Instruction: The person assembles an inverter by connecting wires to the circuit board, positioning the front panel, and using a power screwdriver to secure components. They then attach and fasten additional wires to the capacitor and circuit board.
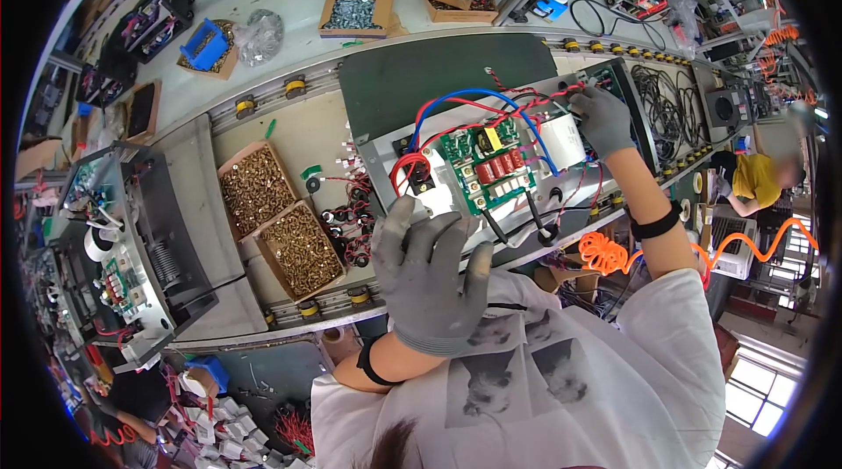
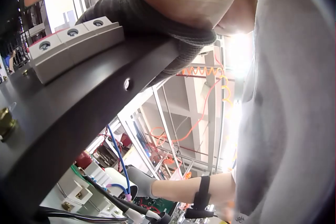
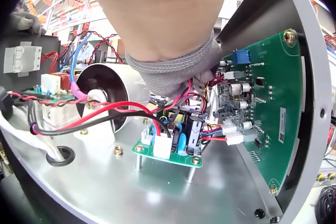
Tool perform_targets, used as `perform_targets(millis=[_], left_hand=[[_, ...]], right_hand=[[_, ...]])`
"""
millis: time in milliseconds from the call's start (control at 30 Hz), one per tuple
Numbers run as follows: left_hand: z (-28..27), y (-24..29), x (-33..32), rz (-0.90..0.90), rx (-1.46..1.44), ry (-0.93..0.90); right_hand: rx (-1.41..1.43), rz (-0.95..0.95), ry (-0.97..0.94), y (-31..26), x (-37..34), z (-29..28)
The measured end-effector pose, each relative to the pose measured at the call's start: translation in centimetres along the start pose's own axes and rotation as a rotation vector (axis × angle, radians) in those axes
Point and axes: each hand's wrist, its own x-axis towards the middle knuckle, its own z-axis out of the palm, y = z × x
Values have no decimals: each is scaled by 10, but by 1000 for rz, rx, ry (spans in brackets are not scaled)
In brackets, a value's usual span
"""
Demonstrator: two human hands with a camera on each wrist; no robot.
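An open metal chassis (image 3: 152, 198) lies before me with circuit boards and wiring inside. My gloved right hand (image 1: 603, 123) reaches in at its right end, among red and black wires (image 3: 181, 98) beside an upright green circuit board (image 3: 273, 103). Its fingertips are hidden there, and I cannot tell whether they pinch a wire. Below it stands a small green board (image 3: 168, 153) on posts, with a white cylinder (image 1: 561, 141) to the left. The gloved left hand (image 1: 430, 276) is at the chassis's near left corner, fingers spread and holding nothing, close to the end panel with a white terminal block (image 2: 73, 43).
Two cardboard boxes of brass screws (image 1: 298, 250) sit left of the chassis, with small wired black parts (image 1: 351, 223) between. Another chassis (image 1: 132, 250) stands farther left. Screw bins (image 1: 355, 11) line the back shelf. Coiled black cables (image 1: 662, 101) lie at right, an orange air hose (image 1: 605, 254) nearby.
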Motion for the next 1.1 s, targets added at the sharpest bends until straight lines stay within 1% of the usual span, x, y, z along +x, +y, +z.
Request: perform_targets(millis=[33, 67, 167, 200, 233, 267, 300, 333, 367, 400, 433, 467, 500, 533, 567, 600, 633, 667, 700, 733, 767, 800, 867, 900, 933, 967, 1000, 1067, 1100], left_hand=[[0, 1, 1, -4, 17, 8], [0, 2, 1, -3, 35, 12], [1, 1, 1, 37, 53, 44], [-1, -1, 2, 44, 36, 59], [-5, -6, 6, 88, 47, 71], [-6, -12, 7, 28, -99, 134], [-8, -19, 14, 26, -201, 225], [-8, -26, 24, 21, -305, 314], [-6, -38, 35, -4, -349, 327], [-1, -50, 46, -29, -392, 337], [5, -61, 57, -64, -535, 260], [10, -73, 64, -96, -676, 178], [15, -88, 67, -77, -671, 189], [19, -105, 70, -148, -827, 101], [21, -113, 73, -223, -979, 3], [22, -113, 74, -208, -970, 7], [24, -110, 73, -266, -978, 43], [24, -106, 70, -329, -986, 80], [21, -103, 68, -341, -1016, 81], [20, -101, 67, -331, -1005, 87], [19, -101, 67, -320, -959, 101], [19, -101, 67, -311, -913, 120], [21, -99, 60, -284, -869, 145], [22, -97, 52, -318, -884, 186], [24, -94, 44, -351, -898, 222], [23, -77, 34, -326, -858, 284], [32, -71, 22, -325, -853, 275], [47, -62, -3, -354, -797, 499], [50, -54, -16, -354, -790, 490]], right_hand=[[-18, 9, -59, -2, 2, -2], [-17, 25, -55, -3, 1, 0], [-164, 71, -233, -6, 5, -2], [-161, 86, -216, -6, -1, -9], [-27, 40, -149, -7, -8, -17], [102, -17, -80, -10, -15, -27], [181, -7, 37, -15, -29, -42], [220, 20, 154, -22, -43, -62], [263, 32, 425, -26, -60, -67], [326, 122, 549, -27, -85, -68], [394, 214, 670, -27, -113, -64], [466, 527, 580, -31, -141, -54], [596, 740, 523, -36, -161, -28], [653, 878, 345, -32, -182, 16], [944, 997, 8, -36, -197, 44], [1161, 1094, -22, -54, -197, 48], [1379, 1183, -61, -73, -191, 50], [1390, 1174, -61, -75, -187, 61], [1575, 1160, -4, -77, -180, 76], [1764, 1138, 58, -84, -170, 75], [1643, 1125, 35, -89, -167, 61], [1656, 1104, 37, -88, -162, 63], [1598, 1140, -71, -79, -159, 64], [1530, 1143, -137, -72, -154, 67], [1540, 1150, -135, -66, -148, 84], [1510, 1076, 63, -61, -138, 112], [1467, 999, 255, -56, -129, 129], [1420, 943, 112, -38, -103, 113], [1419, 929, 13, -29, -93, 96]])
